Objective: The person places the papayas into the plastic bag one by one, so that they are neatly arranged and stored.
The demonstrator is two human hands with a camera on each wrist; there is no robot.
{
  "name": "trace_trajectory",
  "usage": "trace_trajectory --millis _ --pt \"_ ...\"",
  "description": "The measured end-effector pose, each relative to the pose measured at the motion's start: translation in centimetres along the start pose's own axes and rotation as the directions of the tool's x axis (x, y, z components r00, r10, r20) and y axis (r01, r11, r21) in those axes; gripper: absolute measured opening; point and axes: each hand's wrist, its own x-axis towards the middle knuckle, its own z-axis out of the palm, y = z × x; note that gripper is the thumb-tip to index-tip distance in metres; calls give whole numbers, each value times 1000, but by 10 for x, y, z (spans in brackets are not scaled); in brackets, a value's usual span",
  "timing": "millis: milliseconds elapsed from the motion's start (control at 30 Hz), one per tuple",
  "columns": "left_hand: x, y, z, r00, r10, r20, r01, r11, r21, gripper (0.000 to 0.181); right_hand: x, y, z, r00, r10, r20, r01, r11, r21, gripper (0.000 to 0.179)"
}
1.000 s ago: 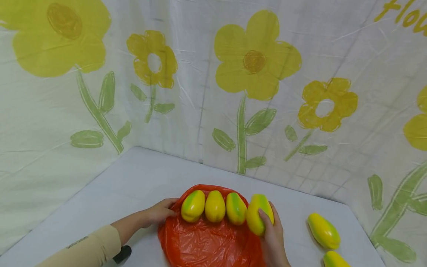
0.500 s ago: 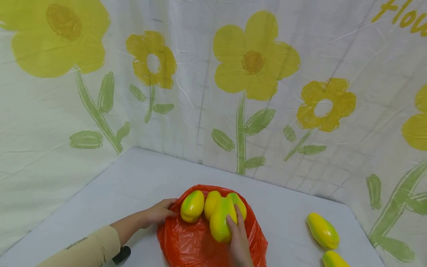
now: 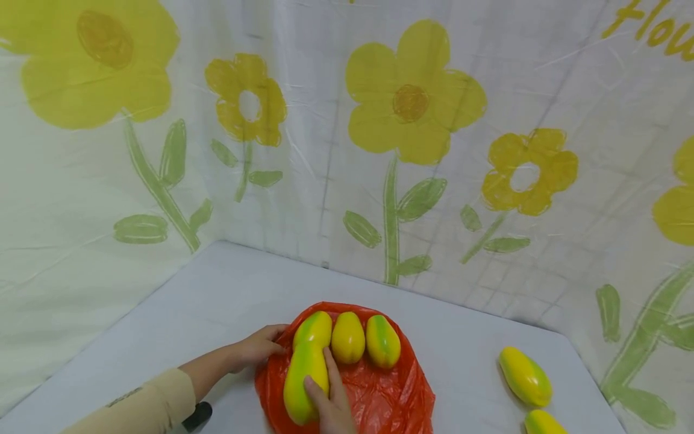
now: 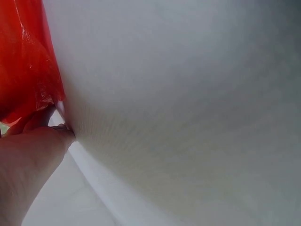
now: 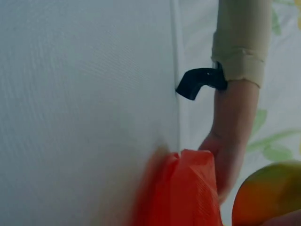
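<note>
Head view: the right hand (image 3: 335, 401) grasps a papaya (image 3: 299, 383) over the red plastic bag (image 3: 387, 395), on the near side of the leftmost papaya (image 3: 317, 327), long axis running toward the table's (image 3: 244, 283) far edge. The left hand (image 3: 260, 348), close by, holds the bag's left edge. Half a second ago, the held fruit was farther right.

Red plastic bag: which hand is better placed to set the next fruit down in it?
Probably the right hand: it grips a yellow-green fruit over the red plastic bag, while the left hand holds the bag's left edge.
</note>
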Motion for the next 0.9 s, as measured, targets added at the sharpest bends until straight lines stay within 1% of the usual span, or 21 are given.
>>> trace_trajectory --millis 133,333,533,767,900 --pt "-1 1 -1 1000 10 20 -10 1000 -3 46 5 8 4 1000 0 31 0 1000 -1 80" --pt "-1 3 -1 1000 -6 5 6 1000 3 46 14 17 6 999 20 46 -18 999 -42 82" --pt "0 1 1 1000 -12 -13 12 1000 18 47 19 23 5 997 62 48 -61 998 -20 82" --pt "-1 2 2 999 -24 -36 24 999 23 47 20 24 6 996 70 56 -71 997 9 83" --pt "0 2 2 999 -18 -28 18 1000 16 47 20 25 8 996 70 46 -70 997 11 86"
